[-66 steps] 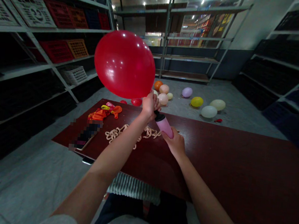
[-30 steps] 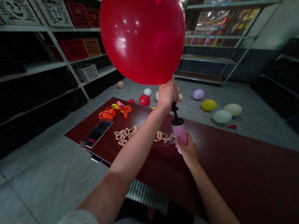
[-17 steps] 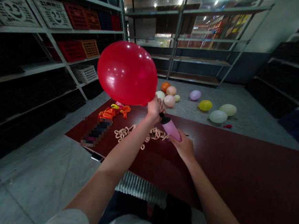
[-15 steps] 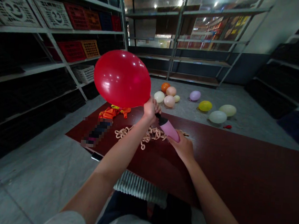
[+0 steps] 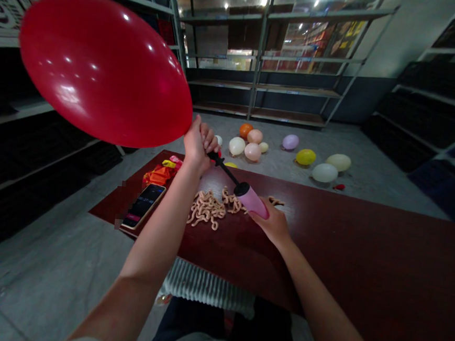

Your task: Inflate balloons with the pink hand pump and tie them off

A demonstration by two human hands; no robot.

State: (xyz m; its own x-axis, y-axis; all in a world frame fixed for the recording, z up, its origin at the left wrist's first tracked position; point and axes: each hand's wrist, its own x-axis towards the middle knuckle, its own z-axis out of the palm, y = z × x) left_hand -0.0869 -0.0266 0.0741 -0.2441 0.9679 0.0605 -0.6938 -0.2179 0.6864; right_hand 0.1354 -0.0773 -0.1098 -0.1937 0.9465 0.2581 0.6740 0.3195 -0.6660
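Observation:
A big red balloon [image 5: 105, 71], tightly inflated, stretches up and left from my left hand [image 5: 198, 144]. That hand is closed around the balloon's neck, at the black nozzle end of a hand pump [image 5: 253, 200]. The pump has a pink barrel, and its black rod is drawn out between my hands. My right hand [image 5: 274, 224] is wrapped round the pink barrel above the table. Under the pump lies a heap of beige curly pieces [image 5: 207, 210]. The balloon's mouth is hidden by my left fingers.
On the dark red table [image 5: 343, 242] lie uninflated orange balloons [image 5: 158, 175] and a phone [image 5: 145, 206] at the left. Several inflated balloons, among them a yellow one [image 5: 306, 156], rest on the floor beyond. Metal shelves [image 5: 255, 62] stand behind.
The red balloon has grown much larger and shifted left and up with my left hand. The pump's rod has been drawn out as my hands moved apart.

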